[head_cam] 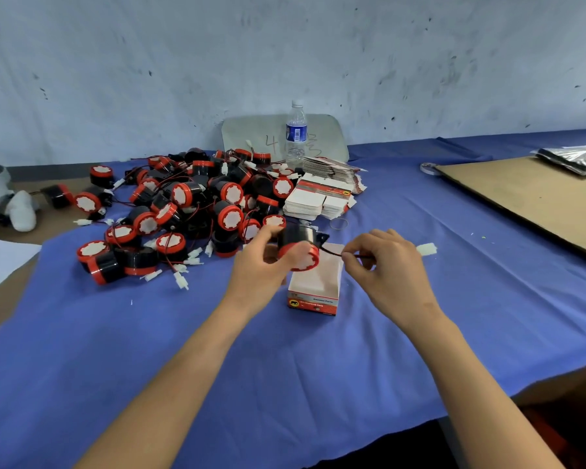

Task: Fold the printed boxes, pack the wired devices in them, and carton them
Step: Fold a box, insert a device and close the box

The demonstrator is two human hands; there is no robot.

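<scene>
Lying on the blue cloth to the left of the left hand and beyond it, the device pile is showing black bodies, red rims and white faces, with red-and-black leads and white plugs tangled through it. The left hand is gripping one wired device, with fingers and thumb curling round its black body and the red-rimmed face turning toward the camera. This hand is holding the unit just above the printed box. That box is standing upright on the cloth between the two hands, its top open and its white interior showing. The wire is running from the unit rightward to the right hand. The right hand is pinching it between thumb and forefinger, the other fingers curling in. A white connector is projecting just past the right side of that hand. Beyond both hands, the flat box stack is lying near an upright water bottle. Well to the right of the right hand, a cardboard sheet is lying flat.
</scene>
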